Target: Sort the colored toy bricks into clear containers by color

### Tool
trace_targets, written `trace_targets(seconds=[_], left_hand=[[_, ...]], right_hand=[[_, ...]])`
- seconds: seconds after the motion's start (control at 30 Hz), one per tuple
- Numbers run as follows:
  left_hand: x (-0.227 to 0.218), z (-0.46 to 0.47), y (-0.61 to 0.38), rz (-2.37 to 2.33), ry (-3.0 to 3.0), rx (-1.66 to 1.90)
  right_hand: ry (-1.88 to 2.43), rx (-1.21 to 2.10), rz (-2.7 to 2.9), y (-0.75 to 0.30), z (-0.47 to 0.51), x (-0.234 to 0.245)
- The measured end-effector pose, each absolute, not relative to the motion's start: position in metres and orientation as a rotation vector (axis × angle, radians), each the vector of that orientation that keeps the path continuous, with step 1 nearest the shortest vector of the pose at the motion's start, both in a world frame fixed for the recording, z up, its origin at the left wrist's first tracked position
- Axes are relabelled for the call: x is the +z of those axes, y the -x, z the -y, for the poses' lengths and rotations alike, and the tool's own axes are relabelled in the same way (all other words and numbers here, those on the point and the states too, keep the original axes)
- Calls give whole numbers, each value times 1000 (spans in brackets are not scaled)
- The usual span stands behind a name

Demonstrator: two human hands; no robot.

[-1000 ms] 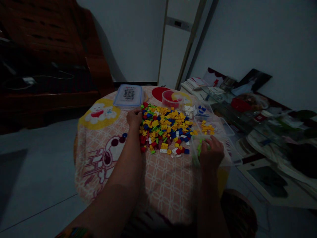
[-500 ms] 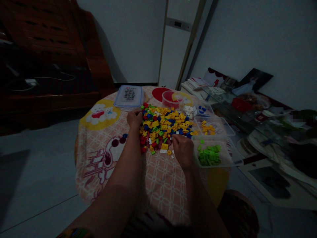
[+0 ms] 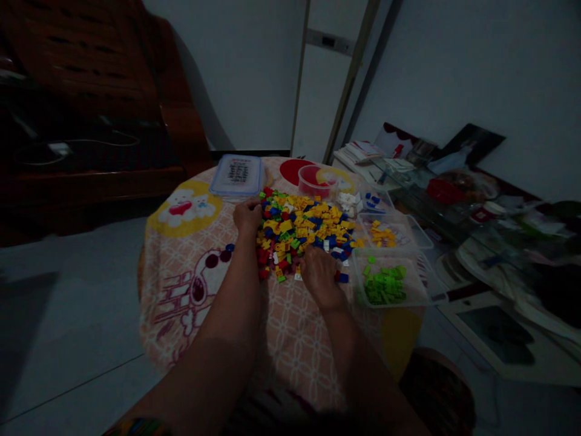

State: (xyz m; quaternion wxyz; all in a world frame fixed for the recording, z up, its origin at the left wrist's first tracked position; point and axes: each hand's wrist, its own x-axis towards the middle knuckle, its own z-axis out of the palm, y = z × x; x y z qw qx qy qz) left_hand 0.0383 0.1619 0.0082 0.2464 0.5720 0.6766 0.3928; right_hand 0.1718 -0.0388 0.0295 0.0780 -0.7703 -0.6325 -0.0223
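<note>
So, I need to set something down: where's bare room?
Bare tablecloth shows between the arms, in front of the brick pile, and left of both arms, nearer than the lidded box. Crowded: the pile, left hand and right hand at it, and the right side, with clear boxes.

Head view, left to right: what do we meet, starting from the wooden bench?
Wooden bench → left hand → brick pile → green bricks in a clear container. Right hand left out: it overlaps the pile.
</note>
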Motion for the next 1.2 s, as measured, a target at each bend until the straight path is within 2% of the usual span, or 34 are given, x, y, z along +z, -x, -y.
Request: trace_targets(seconds=[0.4,0.67,0.93,1.03,1.2], left_hand=[[6,-162,-38,-1829,-1557,1109],[6,-163,-39,-1842,-1546,1103],[8,-162,-39,-1837,-1538,1077],[8,-161,-39,-1831,-1538,1081],[8,-161,-40,-1827,-1550,1078]], right_hand=[[2147,-6,1743,-180,45,29],[1944,-258,1339,-240,80,37],[2084,-601,1058,-299,115,46],[2032,-530,1092,-283,109,47],[1923,-118,1482,-221,84,49]])
